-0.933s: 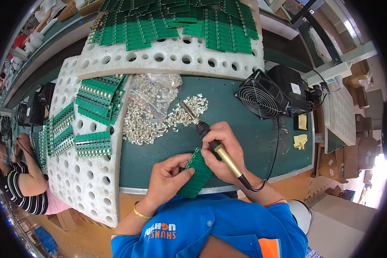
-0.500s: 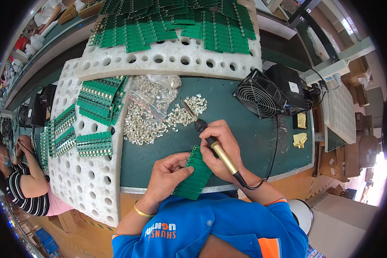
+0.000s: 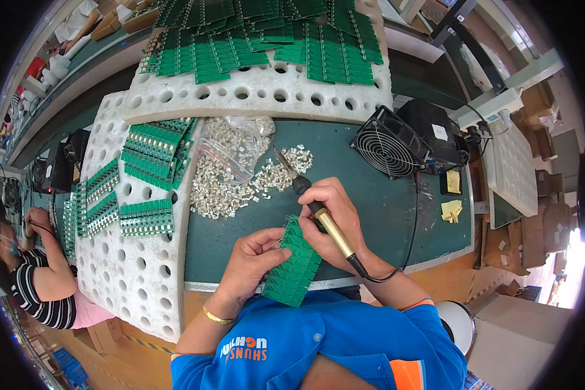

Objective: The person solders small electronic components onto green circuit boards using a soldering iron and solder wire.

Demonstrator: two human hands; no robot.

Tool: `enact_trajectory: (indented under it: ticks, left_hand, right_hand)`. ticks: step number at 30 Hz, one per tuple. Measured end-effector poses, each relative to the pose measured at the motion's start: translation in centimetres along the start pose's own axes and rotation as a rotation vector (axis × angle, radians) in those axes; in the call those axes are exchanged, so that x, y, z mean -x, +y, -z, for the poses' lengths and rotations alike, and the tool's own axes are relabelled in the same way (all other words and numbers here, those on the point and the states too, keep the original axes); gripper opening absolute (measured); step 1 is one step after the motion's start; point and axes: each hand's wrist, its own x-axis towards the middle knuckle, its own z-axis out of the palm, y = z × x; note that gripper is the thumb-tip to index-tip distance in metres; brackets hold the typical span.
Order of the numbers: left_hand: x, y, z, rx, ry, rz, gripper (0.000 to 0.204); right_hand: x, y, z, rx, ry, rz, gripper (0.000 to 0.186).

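A green circuit board panel [image 3: 297,270] is pinched between the thumb and fingers of my left hand [image 3: 252,263], near the table's front edge. Its face tilts toward me, and small pins stick out along the far upper edge. My right hand [image 3: 337,214] is wrapped round a soldering iron [image 3: 335,235] with a gold handle and black grip. The iron's tip points up and left, apart from the board, toward a pile of small white-and-metal connectors [image 3: 218,198]. My right fingers are close by the board's right edge; whether they touch it I cannot tell.
A clear plastic bag [image 3: 244,146] of connectors lies by the pile. Perforated white foam sheets [image 3: 127,283] bear finished-looking green boards [image 3: 151,153] at left and back. A black fan [image 3: 390,143], a black power unit [image 3: 432,130] and yellow sponge [image 3: 451,210] stand right. A co-worker [image 3: 42,266] sits left.
The circuit board has turned in my left hand, so more of its face shows. My right hand and the soldering iron have hardly moved.
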Motion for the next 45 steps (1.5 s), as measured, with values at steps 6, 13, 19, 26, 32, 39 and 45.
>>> enact_trajectory:
  ticks: [6, 13, 19, 26, 32, 39, 45]
  left_hand:
    - [0.4, -0.1, -0.1, -0.061, 0.01, -0.01, 0.035]
    - [0.8, 0.0, -0.4, -0.119, 0.027, -0.036, 0.035]
    - [1.0, -0.1, -0.3, -0.128, 0.017, -0.057, 0.036]
    - [1.1, 0.2, -0.7, -0.128, 0.004, -0.072, 0.037]
    - [1.1, 0.6, -0.7, -0.134, 0.006, -0.055, 0.036]
    - [1.1, 0.6, -0.7, -0.151, 0.024, -0.06, 0.036]
    - [1.0, 0.6, -0.5, -0.122, 0.001, -0.06, 0.036]
  right_hand:
    - [0.2, -0.4, 0.0, -0.032, -0.026, -0.054, 0.039]
    - [0.5, -0.1, 0.0, -0.126, -0.049, -0.136, 0.037]
    - [0.4, -0.7, 0.2, -0.242, -0.091, -0.255, 0.035]
    - [0.3, -0.8, 0.3, -0.289, -0.094, -0.297, 0.035]
    - [0.1, -1.3, 0.3, -0.256, -0.089, -0.337, 0.034]
    - [0.1, -1.1, 0.3, -0.285, -0.106, -0.332, 0.035]
    - [0.0, -1.6, 0.2, -0.243, -0.075, -0.318, 0.035]
